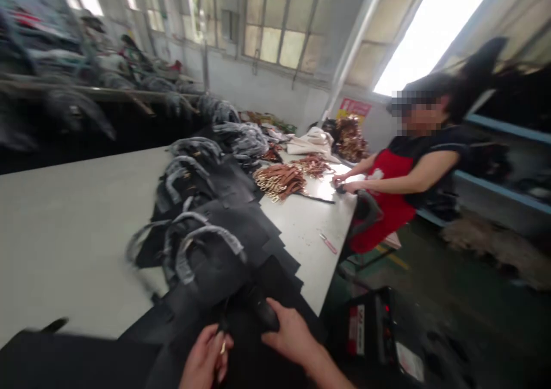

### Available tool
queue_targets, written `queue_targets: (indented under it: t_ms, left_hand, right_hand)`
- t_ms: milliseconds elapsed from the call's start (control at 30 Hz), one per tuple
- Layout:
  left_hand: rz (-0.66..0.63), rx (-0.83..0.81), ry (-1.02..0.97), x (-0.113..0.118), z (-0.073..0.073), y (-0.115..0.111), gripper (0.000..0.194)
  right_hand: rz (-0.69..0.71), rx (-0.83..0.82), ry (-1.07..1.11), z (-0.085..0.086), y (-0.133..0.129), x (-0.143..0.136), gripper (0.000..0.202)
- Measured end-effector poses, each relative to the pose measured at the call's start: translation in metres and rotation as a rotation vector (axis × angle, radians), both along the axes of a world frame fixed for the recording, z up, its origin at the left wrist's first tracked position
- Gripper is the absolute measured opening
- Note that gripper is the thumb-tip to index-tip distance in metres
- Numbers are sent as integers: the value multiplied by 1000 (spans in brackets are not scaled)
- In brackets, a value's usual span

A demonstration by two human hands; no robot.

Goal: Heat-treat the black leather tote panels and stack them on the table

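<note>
My left hand [206, 354] is closed at the bottom of the view, its fingers pinched round a thin dark strap with a small gold metal piece [223, 343]. My right hand [293, 331] curls its thumb and fingers round a black rounded object [263, 311]; blur hides its exact kind. Both hands are over black bag panels [241, 222], which lie overlapped in a row. Bag handles [210, 237] in clear plastic wrap arch up from them just beyond my hands.
Brown straps with gold hooks [282, 182] lie on the white table [86, 217], near a red cutter [328, 243]. At right, a co-worker in a red apron [383, 205] handles a dark piece. A black box [365, 331] stands below the table's right edge.
</note>
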State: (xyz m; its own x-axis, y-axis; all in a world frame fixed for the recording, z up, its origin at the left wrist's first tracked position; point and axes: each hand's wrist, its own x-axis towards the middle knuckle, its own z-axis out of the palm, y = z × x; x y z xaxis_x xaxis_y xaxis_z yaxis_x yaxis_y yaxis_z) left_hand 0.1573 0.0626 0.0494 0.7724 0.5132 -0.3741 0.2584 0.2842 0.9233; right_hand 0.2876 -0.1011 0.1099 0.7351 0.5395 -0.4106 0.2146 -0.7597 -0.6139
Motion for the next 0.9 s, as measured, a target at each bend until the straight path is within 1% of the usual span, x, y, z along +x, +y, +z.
queue_targets:
  t_ms: [33,67,100,167,233,300,367,467,567,667,767,833,900]
  left_hand:
    - [83,-151,-89,6,2,-3,51]
    - [145,-231,-124,14,3,-4,49]
    - [193,-283,-146,23,4,-4,48]
    - [245,-336,-171,37,5,-2,44]
    - [263,-367,-182,44,4,-1,41]
    - [245,-393,-194,45,1,-3,38]
    - [191,-406,-204,43,-2,-5,34]
    - [100,-377,-207,39,-7,-8,31]
    - [64,-323,-212,36,-8,-7,34]
    - [68,-310,-226,35,-5,-6,36]
    - [66,-346,-232,34,3,-7,34]
    - [61,-397,-235,33,8,-9,31]
    - [102,-498,-203,32,11,-12,30]
  right_hand:
    - [41,14,27,5,-4,4,75]
    - [54,51,77,10,-7,9,72]
    - [72,83,128,14,-11,13,71]
    - [116,123,207,23,-16,18,71]
    - [142,169,262,32,-19,19,70]
    - [115,188,325,37,-18,16,68]
    - [72,174,384,37,-14,14,69]
    - [70,142,429,26,-4,14,68]
    - [81,128,415,15,4,16,69]
    - [70,114,381,11,7,16,71]
    - [104,85,403,13,6,15,69]
    - [105,83,396,16,5,14,68]
    - [56,92,347,19,6,16,70]
